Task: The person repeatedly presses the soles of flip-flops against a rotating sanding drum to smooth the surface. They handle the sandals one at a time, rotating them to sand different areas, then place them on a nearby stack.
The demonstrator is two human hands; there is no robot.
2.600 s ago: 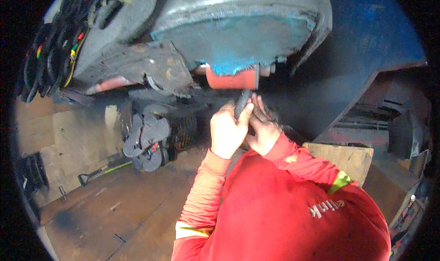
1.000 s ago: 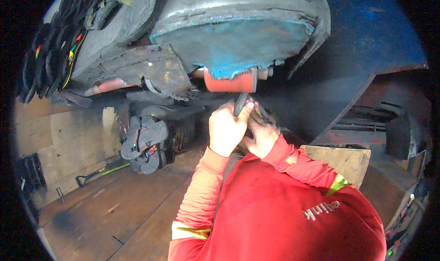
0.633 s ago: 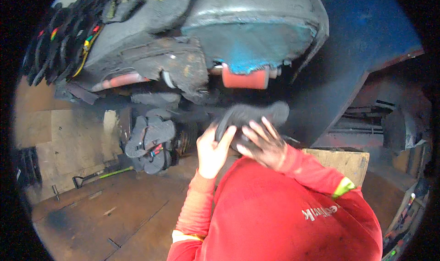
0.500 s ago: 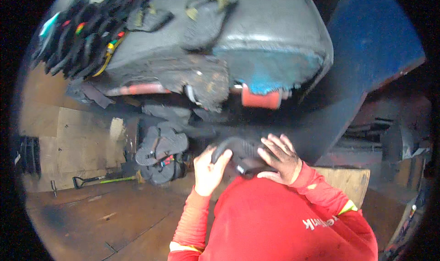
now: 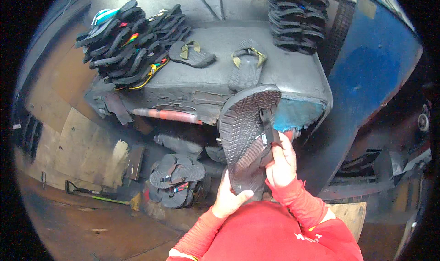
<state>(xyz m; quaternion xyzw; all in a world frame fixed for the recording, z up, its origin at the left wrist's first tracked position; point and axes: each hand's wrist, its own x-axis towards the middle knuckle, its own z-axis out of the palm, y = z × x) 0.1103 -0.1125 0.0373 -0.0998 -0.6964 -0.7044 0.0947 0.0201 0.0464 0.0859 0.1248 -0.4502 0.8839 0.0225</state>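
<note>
A black flip-flop with a ridged sole is held upright in front of my chest. My left hand is closed round its lower end, the thumb lying across it. Against the dark strap on its right side, my right hand is closed with the fingers pinching it. Just beyond its upper end, a black flip-flop with an olive strap lies on the dark grey worktop. Another flip-flop with an olive strap rests to its left.
Stacked flip-flops cover the worktop's left end; a tall flip-flop stack stands at the back right. More flip-flops are piled low on the left. A blue panel rises at right. A green-handled tool lies on the floor.
The flip-flop has been raised and turned upright from low at my waist. My right hand has gone from spread fingers to gripping its strap; my left has shifted to its lower end.
</note>
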